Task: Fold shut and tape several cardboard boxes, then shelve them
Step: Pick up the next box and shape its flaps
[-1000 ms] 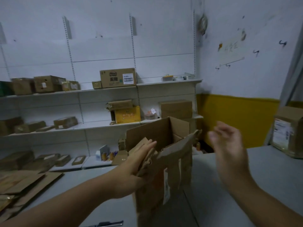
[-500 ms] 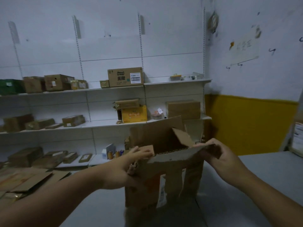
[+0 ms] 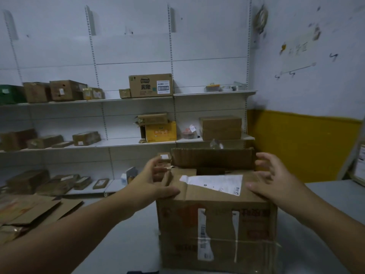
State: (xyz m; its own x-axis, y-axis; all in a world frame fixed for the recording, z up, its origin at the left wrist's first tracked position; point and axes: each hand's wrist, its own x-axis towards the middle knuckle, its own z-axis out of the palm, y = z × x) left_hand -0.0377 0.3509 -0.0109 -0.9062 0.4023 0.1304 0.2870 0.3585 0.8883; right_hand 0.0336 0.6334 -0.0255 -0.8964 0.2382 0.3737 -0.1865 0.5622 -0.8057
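Flaps: I am pressing the near flap (image 3: 207, 186) with open left hand (image 3: 156, 182) and right hand (image 3: 274, 180); the flap at twelve o'clock (image 3: 213, 158) probably needs folding next.

One head-worn wide-angle view looks forward and slightly down — close over the bench (image 3: 128, 244), facing the wall shelves (image 3: 138, 99) beyond.

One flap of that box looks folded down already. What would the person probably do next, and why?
Probably fold the far flap down. It stands upright at the back, while the near flap with the torn label lies flat under both thumbs. The left hand and right hand flank the cardboard box, fingers spread.
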